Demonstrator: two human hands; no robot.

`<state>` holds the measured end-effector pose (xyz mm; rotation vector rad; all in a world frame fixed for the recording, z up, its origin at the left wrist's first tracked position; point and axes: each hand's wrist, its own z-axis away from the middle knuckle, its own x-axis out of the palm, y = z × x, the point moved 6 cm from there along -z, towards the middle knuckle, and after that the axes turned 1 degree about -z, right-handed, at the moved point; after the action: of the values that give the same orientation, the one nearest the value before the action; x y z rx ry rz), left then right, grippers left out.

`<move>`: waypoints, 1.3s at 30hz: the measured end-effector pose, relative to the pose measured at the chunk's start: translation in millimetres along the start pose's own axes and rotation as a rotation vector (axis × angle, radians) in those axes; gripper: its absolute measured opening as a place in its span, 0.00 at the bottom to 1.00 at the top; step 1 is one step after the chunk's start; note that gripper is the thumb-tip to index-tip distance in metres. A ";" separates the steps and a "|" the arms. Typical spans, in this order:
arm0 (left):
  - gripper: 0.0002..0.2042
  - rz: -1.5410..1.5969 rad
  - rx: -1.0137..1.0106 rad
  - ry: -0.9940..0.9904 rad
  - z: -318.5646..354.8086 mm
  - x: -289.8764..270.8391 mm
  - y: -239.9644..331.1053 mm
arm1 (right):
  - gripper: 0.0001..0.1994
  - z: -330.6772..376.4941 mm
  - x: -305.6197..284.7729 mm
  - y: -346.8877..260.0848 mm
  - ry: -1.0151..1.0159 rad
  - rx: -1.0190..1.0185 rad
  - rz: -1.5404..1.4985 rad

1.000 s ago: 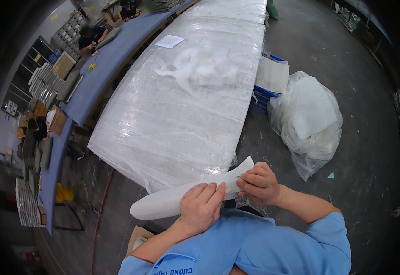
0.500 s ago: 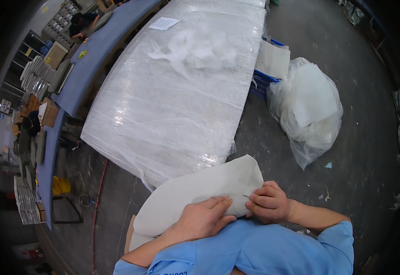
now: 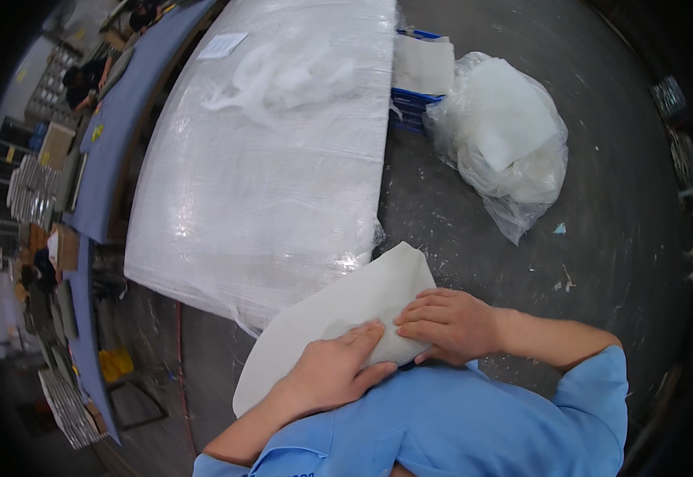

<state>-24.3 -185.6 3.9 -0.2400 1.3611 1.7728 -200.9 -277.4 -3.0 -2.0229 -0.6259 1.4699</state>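
Note:
A pale off-white pad (image 3: 299,338), soft-looking and rounded at its left end, lies slanted in front of my body. My left hand (image 3: 336,364) rests on its near edge, fingers stretched over the surface and thumb spread apart. On the right end, my right hand (image 3: 451,322) lies with its fingers flat across the top and its thumb by the near edge. The fingertips of both hands come close together over a slightly dented patch. My forearms and blue shirt hide what is beneath the pad.
A large block wrapped in clear film (image 3: 259,175) stands just ahead, with white fluffy scraps (image 3: 291,75) and a paper sheet (image 3: 222,45) on it. Beyond right are a blue crate (image 3: 408,111) and a stuffed clear bag (image 3: 513,131). People work along a blue table (image 3: 112,119) at left.
My right hand has gone from a pinch at the pad's edge to fingers laid flat on it. My left hand stays on the pad. The view has shifted, so the surroundings sit further left.

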 end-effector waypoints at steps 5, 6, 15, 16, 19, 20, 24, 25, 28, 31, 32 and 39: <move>0.38 0.055 0.007 -0.079 -8.7 1.0 -7.2 | 0.33 6.9 -15.0 14.0 0.089 0.104 -0.020; 0.38 0.075 0.014 -0.087 -8.3 2.2 -9.1 | 0.34 11.2 -24.8 12.8 0.211 0.143 0.018; 0.38 0.234 -0.058 -0.149 -19.0 -1.3 -7.4 | 0.28 128.9 69.9 49.5 0.804 0.588 -0.664; 0.38 0.231 -0.041 -0.155 -22.5 -1.5 -6.4 | 0.27 124.9 75.9 45.4 0.882 0.610 -0.687; 0.38 0.260 0.005 -0.161 -34.8 -2.8 -2.8 | 0.21 116.9 85.3 42.6 1.074 0.636 -0.787; 0.38 0.288 0.016 -0.162 -41.0 -2.0 -3.4 | 0.21 117.6 86.7 43.4 1.036 0.646 -0.765; 0.40 0.532 0.154 -0.081 -80.4 5.3 -14.3 | 0.16 113.6 81.2 45.5 0.855 0.617 -0.609; 0.39 0.557 0.177 -0.078 -93.1 8.3 -16.8 | 0.15 110.4 80.2 43.6 0.805 0.596 -0.551; 0.36 0.518 0.287 -0.078 -129.7 12.5 -23.0 | 0.10 105.6 89.4 46.2 0.800 0.568 -0.618; 0.30 0.350 0.441 -0.058 -143.4 9.8 -24.1 | 0.11 103.9 110.0 51.4 0.703 0.625 -1.018; 0.27 0.361 0.472 -0.032 -144.2 8.7 -24.3 | 0.11 102.0 110.3 51.6 0.720 0.588 -1.019; 0.17 0.452 0.484 0.235 -138.9 0.1 -26.9 | 0.17 84.0 113.2 51.3 0.715 0.555 -0.966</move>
<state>-51.5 -304.2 -68.3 0.1411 2.0937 1.7337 -245.8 -227.1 -137.0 -1.3184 -0.6338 0.2578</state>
